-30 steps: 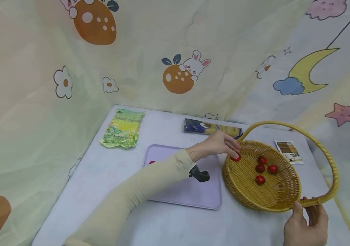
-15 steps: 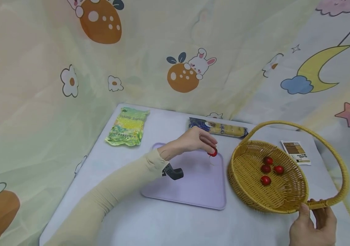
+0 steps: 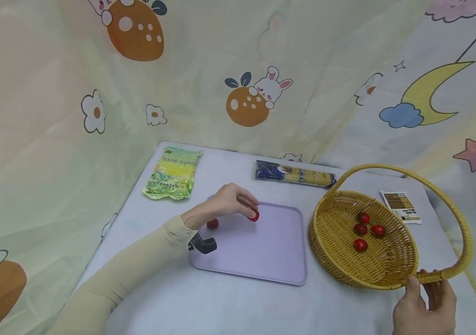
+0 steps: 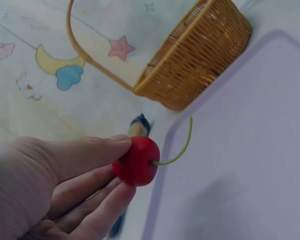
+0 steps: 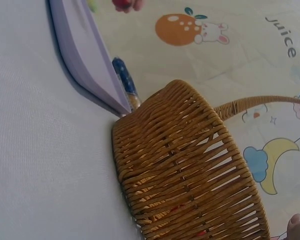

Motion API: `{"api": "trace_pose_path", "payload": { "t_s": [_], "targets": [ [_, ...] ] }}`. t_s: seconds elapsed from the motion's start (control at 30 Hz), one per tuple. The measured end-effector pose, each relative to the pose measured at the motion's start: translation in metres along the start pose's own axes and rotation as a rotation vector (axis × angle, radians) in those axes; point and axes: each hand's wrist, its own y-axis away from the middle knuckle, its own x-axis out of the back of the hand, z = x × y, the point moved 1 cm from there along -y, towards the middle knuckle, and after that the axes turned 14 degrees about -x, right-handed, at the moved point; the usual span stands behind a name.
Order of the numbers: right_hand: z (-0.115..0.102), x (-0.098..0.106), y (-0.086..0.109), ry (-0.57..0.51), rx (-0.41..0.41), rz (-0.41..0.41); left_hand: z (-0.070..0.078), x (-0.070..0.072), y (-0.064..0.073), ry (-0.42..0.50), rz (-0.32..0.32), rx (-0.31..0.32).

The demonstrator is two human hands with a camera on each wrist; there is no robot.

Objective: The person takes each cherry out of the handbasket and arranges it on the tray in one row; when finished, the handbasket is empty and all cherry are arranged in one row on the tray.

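Left of the lilac tray, toward the far side of the worktop, lies a yellow-green packet. On the tray's left part sits a loose cherry, close to the left wrist, so that wrist is best held high enough not to nudge it.

Above the tray's far half, the left hand pinches the held cherry between thumb and fingers. The step in hand looks like setting it on the tray. A light pinch should do: lower it until the tray bears it, then part the fingers slowly, since a round fruit may roll. The stem is best left free of the fingers and not trapped underneath. The left wrist view shows this cherry bright red, smooth and plump, its stem thin, green and curved.

Behind the tray lies a long blue-and-yellow packet. Right of the tray stands a wicker basket with four cherries inside, red to darker red. The right hand grips its rim by the handle's foot; a steady hold there should stop them rolling. Farthest right of the tray is a brown-and-white sachet.
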Motion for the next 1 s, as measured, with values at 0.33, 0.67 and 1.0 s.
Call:
{"api": "trace_pose_path", "payload": {
  "t_s": [0.33,0.67,1.0],
  "targets": [
    [-0.002,0.0,0.001,-0.016,-0.011,-0.002,-0.025,0.01,0.023,-0.067,0.012,0.027],
    [-0.003,0.0,0.003,-0.012,-0.004,-0.007,-0.04,0.014,0.036,-0.107,0.009,0.032],
    [-0.004,0.001,0.003,-0.02,0.011,-0.005,-0.046,0.018,0.041,-0.154,0.01,0.036]
  ]
}}
